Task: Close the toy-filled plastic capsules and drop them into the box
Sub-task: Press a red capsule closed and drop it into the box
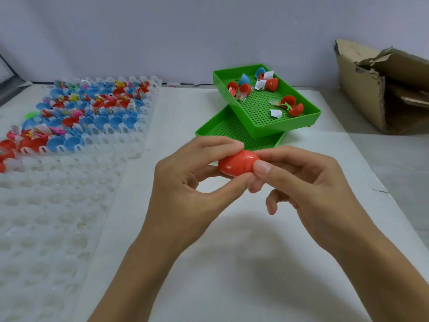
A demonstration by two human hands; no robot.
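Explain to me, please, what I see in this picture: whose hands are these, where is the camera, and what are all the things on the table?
There is no machine: the single picture comes from a camera on a person's head, looking down at their hands. The left hand and right hand together pinch a red capsule. On the table lie white holder trays with red and blue capsule halves and toys, and two stacked green trays; the upper one holds open capsules. The torn cardboard box stands at the right.

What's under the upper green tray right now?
The upper green tray, holding open capsule halves and paper slips, rests askew on a second green tray. Only that lower tray's near corner shows; the rest is covered.
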